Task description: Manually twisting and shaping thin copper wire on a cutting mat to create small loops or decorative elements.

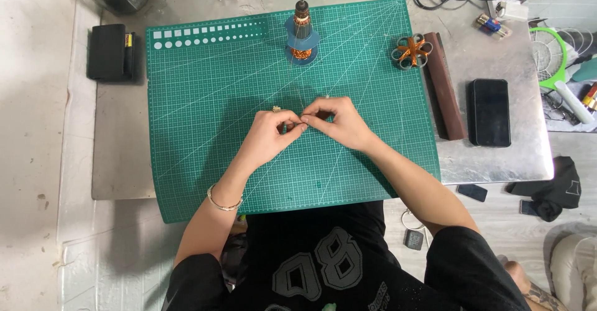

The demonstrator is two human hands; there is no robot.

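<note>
At the middle of the green cutting mat [205,131], the person's two hands meet fingertip to fingertip. The left hand [268,134] is curled, its thumb and forefinger pinched together on a very small piece [303,122] that sits right at the point where both hands touch; what that piece is cannot be told, since the fingers cover nearly all of it. The right hand [339,121] is likewise closed in a pinch on the same spot, its other fingers folded loosely above. A tiny gold-coloured bit [276,108] shows just above the left hand's knuckles. A thin bracelet [224,203] circles the left wrist.

Further up the mat, well apart from the hands, a copper-wound motor armature [302,34] stands upright on a blue base. Near the mat's right edge lies a small orange-and-grey winding frame [411,50], just beside a long brown bar [445,87]. A black phone [489,112] lies on the metal table [497,56] to the right, and a black case [109,52] rests left of the mat.
</note>
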